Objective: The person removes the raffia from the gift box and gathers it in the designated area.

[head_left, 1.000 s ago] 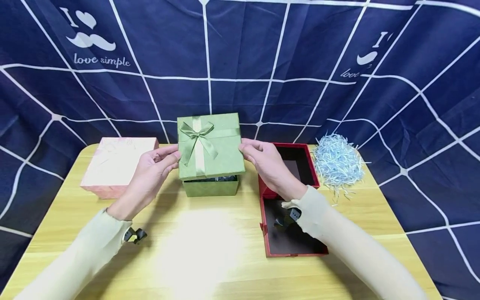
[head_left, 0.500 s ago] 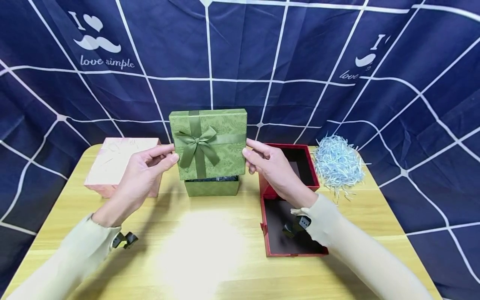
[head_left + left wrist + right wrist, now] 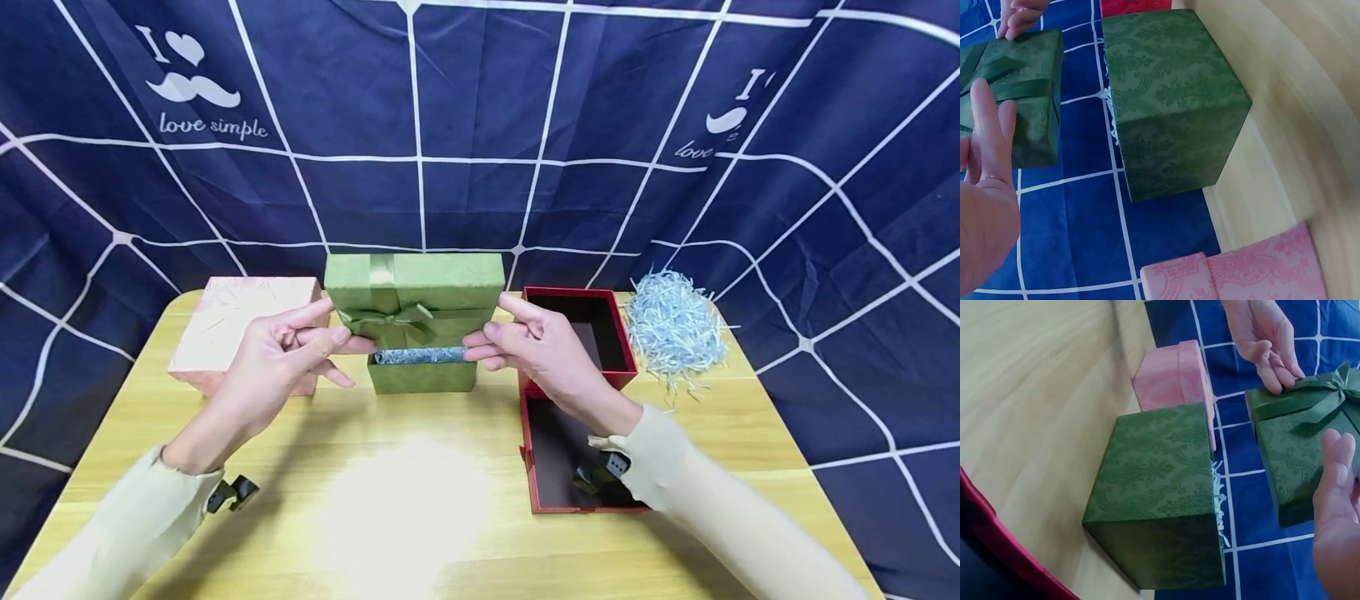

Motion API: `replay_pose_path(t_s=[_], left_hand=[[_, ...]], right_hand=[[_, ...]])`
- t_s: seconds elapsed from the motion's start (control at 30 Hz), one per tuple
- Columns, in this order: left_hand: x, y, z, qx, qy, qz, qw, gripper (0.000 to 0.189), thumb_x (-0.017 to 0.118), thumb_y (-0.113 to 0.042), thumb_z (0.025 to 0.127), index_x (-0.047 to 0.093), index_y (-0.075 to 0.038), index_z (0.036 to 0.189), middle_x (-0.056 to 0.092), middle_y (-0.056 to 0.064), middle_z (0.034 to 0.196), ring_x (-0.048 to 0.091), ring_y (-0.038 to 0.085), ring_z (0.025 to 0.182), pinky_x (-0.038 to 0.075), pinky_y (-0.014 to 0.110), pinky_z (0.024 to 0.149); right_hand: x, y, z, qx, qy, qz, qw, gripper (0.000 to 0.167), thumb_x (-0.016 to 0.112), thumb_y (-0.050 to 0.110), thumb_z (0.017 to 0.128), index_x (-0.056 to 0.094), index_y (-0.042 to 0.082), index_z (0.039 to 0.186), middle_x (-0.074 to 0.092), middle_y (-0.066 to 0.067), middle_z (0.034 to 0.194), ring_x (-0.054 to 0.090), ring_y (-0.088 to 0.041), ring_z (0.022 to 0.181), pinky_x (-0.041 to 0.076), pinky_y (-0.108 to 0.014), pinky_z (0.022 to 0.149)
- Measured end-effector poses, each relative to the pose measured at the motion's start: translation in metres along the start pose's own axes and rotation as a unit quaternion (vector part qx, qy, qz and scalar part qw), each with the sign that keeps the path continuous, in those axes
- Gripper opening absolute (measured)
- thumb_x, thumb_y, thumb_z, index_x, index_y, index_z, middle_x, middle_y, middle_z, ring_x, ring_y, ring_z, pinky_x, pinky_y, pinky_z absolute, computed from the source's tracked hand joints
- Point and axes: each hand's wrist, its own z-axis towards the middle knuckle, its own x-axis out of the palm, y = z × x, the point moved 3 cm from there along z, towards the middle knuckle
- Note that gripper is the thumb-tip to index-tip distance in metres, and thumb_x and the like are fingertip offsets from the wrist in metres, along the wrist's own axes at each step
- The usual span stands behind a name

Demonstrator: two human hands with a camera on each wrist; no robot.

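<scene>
Both hands hold a green gift box lid (image 3: 423,275), one at each side, over the matching green box (image 3: 422,380). The lid has a green ribbon and bow, and its bowed face is tilted steeply toward me. My left hand (image 3: 270,358) grips the left edge, with some fingers spread below it. At the right edge, my right hand (image 3: 546,354) does the same. Blue shredded paper (image 3: 422,356) shows inside the box below the lid. In the left wrist view the lid (image 3: 1032,106) is apart from the box (image 3: 1172,94).
A closed pink box (image 3: 240,321) stands left of the green box. On the right are an open red box (image 3: 626,333) and its red-rimmed lid (image 3: 528,467), dark inside. Beyond them lies a pile of light blue shredded paper (image 3: 677,323). A blue grid cloth (image 3: 480,125) hangs behind the table.
The lid has come off the box, closer to me, and has tilted so its bowed face is seen steeply. More of the blue paper inside the box shows. Both hands moved with the lid.
</scene>
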Motion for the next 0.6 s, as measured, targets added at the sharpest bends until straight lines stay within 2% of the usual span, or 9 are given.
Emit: replay_pose_path(t_s=[0.03,0.13,0.17,0.2,0.27,0.37,0.47,0.53,0.6], left_hand=[[-0.001,0.000,-0.001,0.002,-0.002,-0.005,1.0000,0.061,0.064,-0.007,0.111,0.037,0.005,0.165,0.082,0.010,0.108,0.080,0.029,0.073,0.038,0.017,0.041],[-0.001,0.000,-0.004,0.018,-0.001,-0.019,0.9996,0.060,0.062,0.000,0.110,0.037,0.009,0.164,0.082,0.007,0.107,0.080,0.029,0.076,0.039,0.014,0.044],[-0.001,0.001,-0.005,0.023,0.000,-0.028,0.9993,0.060,0.062,0.003,0.109,0.037,0.011,0.163,0.082,0.008,0.107,0.081,0.028,0.077,0.040,0.014,0.045],[-0.001,0.001,-0.005,0.032,0.004,-0.033,0.9989,0.058,0.061,0.005,0.109,0.038,0.012,0.162,0.082,0.008,0.108,0.081,0.028,0.078,0.047,0.014,0.050],[0.000,0.002,-0.007,0.041,0.010,-0.048,0.9979,0.051,0.058,0.005,0.110,0.046,0.009,0.159,0.081,0.009,0.112,0.080,0.026,0.079,0.054,0.016,0.060],[0.000,0.004,-0.010,0.050,0.010,-0.068,0.9964,0.039,0.056,0.000,0.113,0.063,-0.001,0.151,0.074,-0.002,0.102,0.068,0.011,0.072,0.048,0.017,0.060],[0.000,0.007,-0.011,0.047,-0.006,-0.081,0.9956,0.033,0.055,-0.004,0.114,0.072,-0.007,0.142,0.047,-0.009,0.086,0.036,0.010,0.065,0.028,0.025,0.057],[0.001,0.009,-0.012,0.042,-0.014,-0.085,0.9954,0.030,0.056,-0.004,0.114,0.073,-0.006,0.139,0.039,-0.007,0.085,0.028,0.013,0.068,0.026,0.027,0.060],[0.001,0.010,-0.013,0.033,-0.019,-0.082,0.9959,0.028,0.057,-0.004,0.114,0.074,-0.005,0.136,0.046,-0.006,0.086,0.035,0.012,0.069,0.032,0.023,0.060]], right_hand=[[0.001,-0.001,0.000,-0.002,0.007,0.002,1.0000,0.050,0.062,0.002,0.109,0.045,-0.008,0.155,0.068,-0.040,0.126,0.070,-0.054,0.115,0.063,-0.045,0.092],[0.001,-0.002,-0.001,-0.011,0.029,0.005,0.9995,0.036,0.058,0.000,0.109,0.055,-0.005,0.144,0.060,-0.043,0.137,0.063,-0.056,0.125,0.060,-0.048,0.099],[0.002,-0.002,-0.001,-0.011,0.033,0.006,0.9994,0.045,0.057,0.000,0.108,0.054,0.001,0.153,0.060,-0.041,0.141,0.064,-0.054,0.127,0.059,-0.048,0.100],[0.002,-0.002,-0.002,-0.011,0.033,0.013,0.9993,0.049,0.056,0.000,0.109,0.053,0.003,0.158,0.059,-0.038,0.144,0.065,-0.051,0.127,0.059,-0.047,0.100],[0.002,-0.001,-0.005,-0.012,0.026,0.030,0.9991,0.051,0.054,0.000,0.109,0.052,0.002,0.160,0.059,-0.028,0.150,0.070,-0.041,0.123,0.060,-0.046,0.099],[0.004,-0.001,-0.008,-0.007,0.004,0.049,0.9988,0.051,0.054,0.003,0.109,0.052,0.002,0.161,0.067,-0.009,0.121,0.069,-0.018,0.095,0.061,-0.034,0.089],[0.006,-0.003,-0.012,0.001,-0.013,0.052,0.9986,0.048,0.056,0.009,0.111,0.056,0.002,0.158,0.048,0.003,0.087,0.046,-0.011,0.072,0.051,-0.024,0.075],[0.007,-0.005,-0.014,0.008,-0.018,0.045,0.9988,0.046,0.057,0.012,0.112,0.057,0.002,0.157,0.045,0.004,0.085,0.043,-0.011,0.072,0.047,-0.024,0.071],[0.007,-0.008,-0.016,0.016,-0.027,0.036,0.9988,0.045,0.058,0.014,0.112,0.059,0.001,0.155,0.049,0.001,0.091,0.047,-0.012,0.076,0.051,-0.024,0.075]])
